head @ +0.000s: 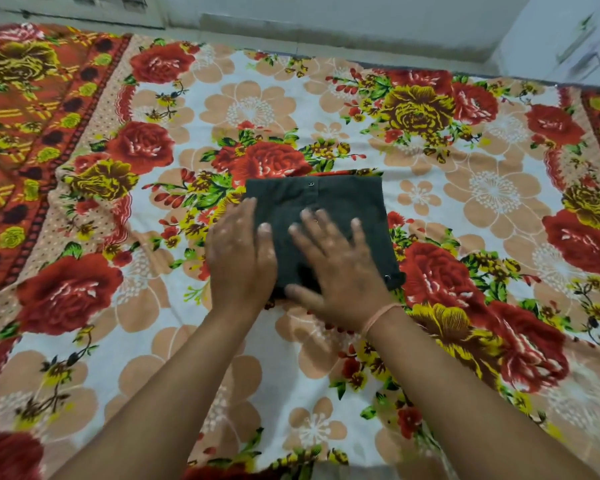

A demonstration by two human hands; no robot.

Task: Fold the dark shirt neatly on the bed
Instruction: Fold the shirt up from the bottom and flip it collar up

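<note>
Small folded shirt (347,202) at the middle of the bed (291,375) lies under both hands: left hand (241,251) flat on its left edge, right hand (336,265) flat, fingers spread, on its near middle, far half uncovered.

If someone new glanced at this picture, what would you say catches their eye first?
The loud floral bedsheet in red, yellow and peach fills nearly the whole view. At its middle lies the dark shirt, already folded into a compact rectangle. Both hands lie flat on it: the left hand over its left edge, the right hand across its near half.
</note>
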